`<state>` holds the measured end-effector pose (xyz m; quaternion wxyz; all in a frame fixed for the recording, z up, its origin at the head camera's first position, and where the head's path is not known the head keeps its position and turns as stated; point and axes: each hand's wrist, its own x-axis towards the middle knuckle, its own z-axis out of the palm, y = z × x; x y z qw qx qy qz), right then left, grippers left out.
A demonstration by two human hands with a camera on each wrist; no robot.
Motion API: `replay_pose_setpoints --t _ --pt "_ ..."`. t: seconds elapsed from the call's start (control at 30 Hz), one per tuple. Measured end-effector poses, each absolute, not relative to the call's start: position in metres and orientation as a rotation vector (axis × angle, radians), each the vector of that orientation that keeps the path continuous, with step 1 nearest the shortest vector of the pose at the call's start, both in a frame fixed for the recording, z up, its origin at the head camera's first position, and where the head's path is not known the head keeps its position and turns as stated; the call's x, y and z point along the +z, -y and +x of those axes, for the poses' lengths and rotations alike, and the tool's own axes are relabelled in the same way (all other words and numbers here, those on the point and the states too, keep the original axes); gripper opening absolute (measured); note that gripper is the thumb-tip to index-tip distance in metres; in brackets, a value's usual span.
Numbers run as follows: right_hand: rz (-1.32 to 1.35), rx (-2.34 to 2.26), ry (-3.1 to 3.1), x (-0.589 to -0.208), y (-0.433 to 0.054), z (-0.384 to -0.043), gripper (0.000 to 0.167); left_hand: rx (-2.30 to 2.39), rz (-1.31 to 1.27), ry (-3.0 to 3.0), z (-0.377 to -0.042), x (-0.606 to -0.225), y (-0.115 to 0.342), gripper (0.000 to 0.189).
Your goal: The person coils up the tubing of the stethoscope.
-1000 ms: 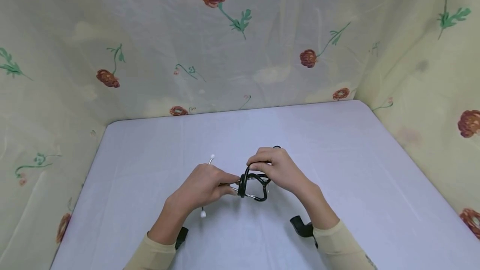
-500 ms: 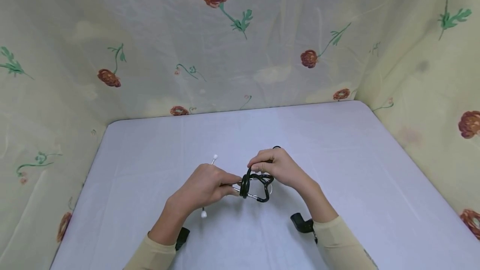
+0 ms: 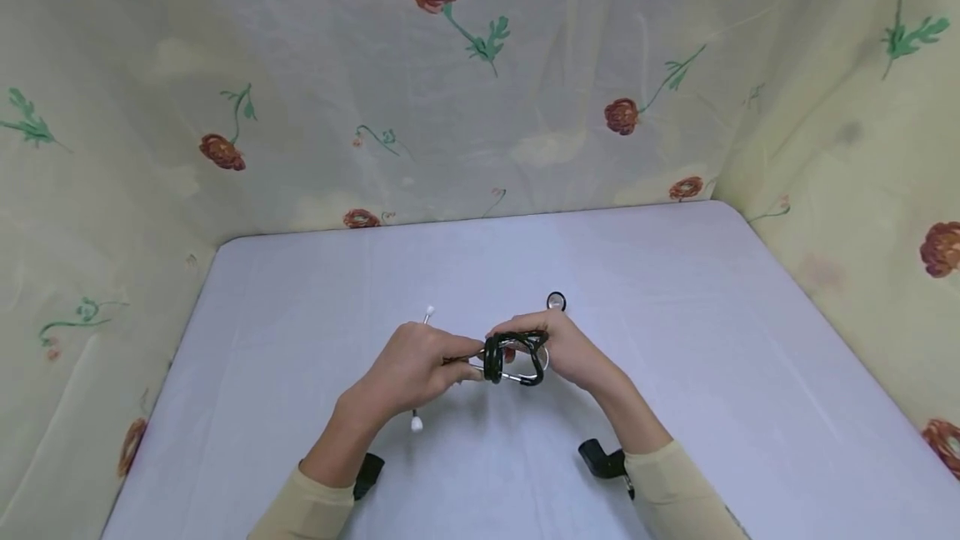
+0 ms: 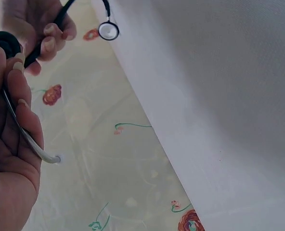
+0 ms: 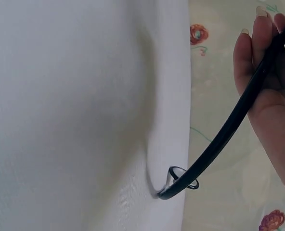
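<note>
Between both hands is a stethoscope, its black tubing (image 3: pixel 492 358) wound in loops around the metal ear tubes. My left hand (image 3: pixel 408 369) pinches the ear tubes beside the coil; the white ear tips (image 3: pixel 417 423) stick out on either side of that hand. Behind the loops, my right hand (image 3: pixel 572 350) holds the loose stretch of tubing (image 5: pixel 229 120), which crosses its palm in the right wrist view. The round chest piece (image 3: pixel 556 301) hangs from the tubing's end beyond the right hand. In the left wrist view the right fingers (image 4: pixel 49 43) grip the tubing near the coil.
A white-covered table (image 3: pixel 315 290) lies under the hands. Flower-patterned curtains (image 3: pixel 300 48) stand at its back and sides. Black devices (image 3: pixel 602 458) are worn at both wrists, below the sleeves.
My right hand has gone from above the coil to behind it, taking the tubing along. The chest piece has come into view past the right hand. My left hand keeps its grip.
</note>
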<state>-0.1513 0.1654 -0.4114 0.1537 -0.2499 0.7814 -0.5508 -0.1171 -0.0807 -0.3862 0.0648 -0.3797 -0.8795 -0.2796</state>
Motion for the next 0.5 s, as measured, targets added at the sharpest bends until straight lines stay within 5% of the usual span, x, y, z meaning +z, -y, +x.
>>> replay_pose_setpoints --t 0.5 --pt "-0.563 -1.526 -2.331 -0.4076 -0.1557 -0.1436 0.025 -0.816 -0.979 2.611 -0.1207 -0.3889 0.0815 0.011"
